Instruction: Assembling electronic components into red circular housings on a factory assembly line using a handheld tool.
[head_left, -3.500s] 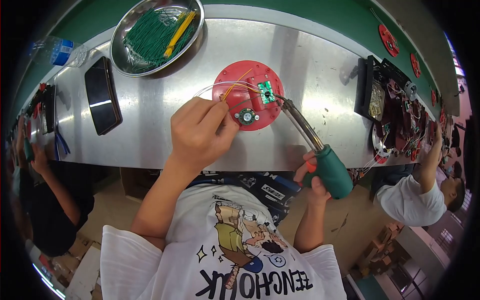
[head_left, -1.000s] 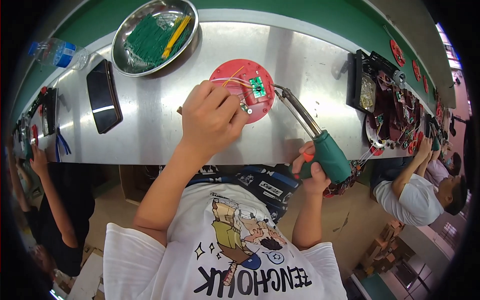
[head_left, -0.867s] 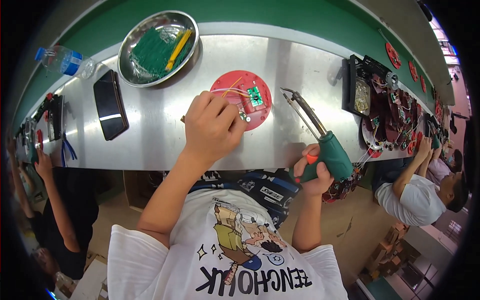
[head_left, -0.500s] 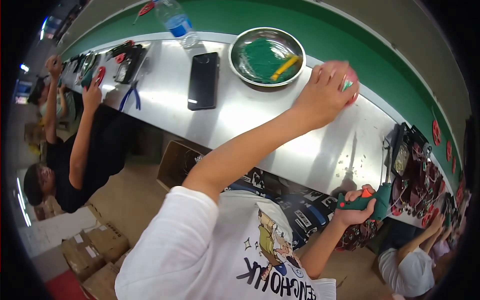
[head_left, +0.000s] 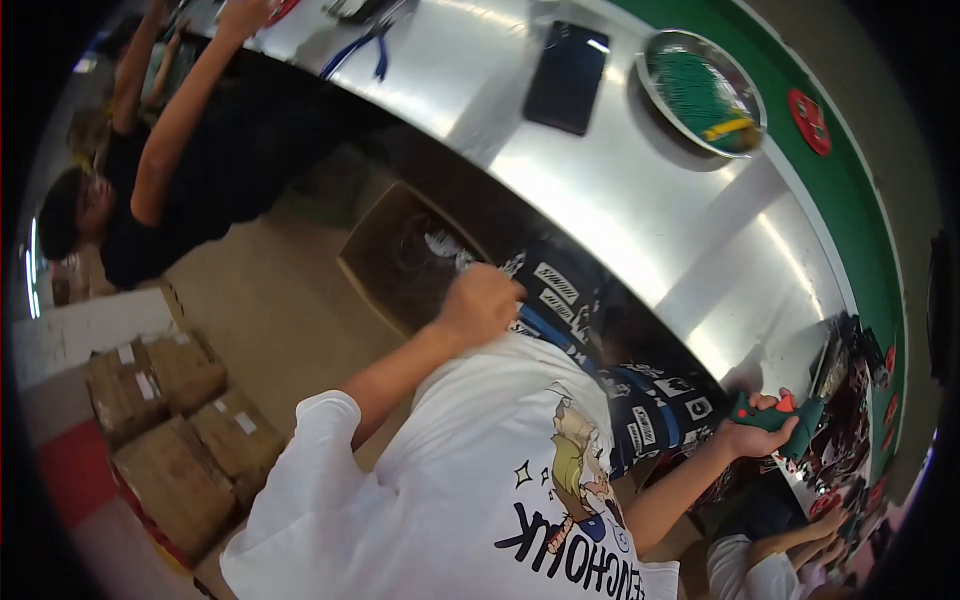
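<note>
My left hand [head_left: 482, 303] is curled closed over my lap, near the open cardboard box [head_left: 372, 265] below the bench edge. What it holds, if anything, is hidden. My right hand [head_left: 757, 436] grips a green cordless screwdriver [head_left: 803, 428] with red buttons at the bench's near right edge. A round red piece [head_left: 809, 121] lies on the green strip along the far side. Just left of it on the bench sits a steel bowl [head_left: 652, 98] with many thin green pieces and a yellow object [head_left: 727, 128] in it.
A dark phone [head_left: 567, 78] and blue-handled pliers [head_left: 362, 50] lie on the metal bench [head_left: 640, 215]. Dark red parts [head_left: 845, 420] crowd its right end. Another person [head_left: 200, 190] works at left, with closed cartons [head_left: 185, 470] on the floor behind.
My left hand has let go of the red piece on the far strip and come back to my lap. My view has turned, and the right hand still holds the screwdriver.
</note>
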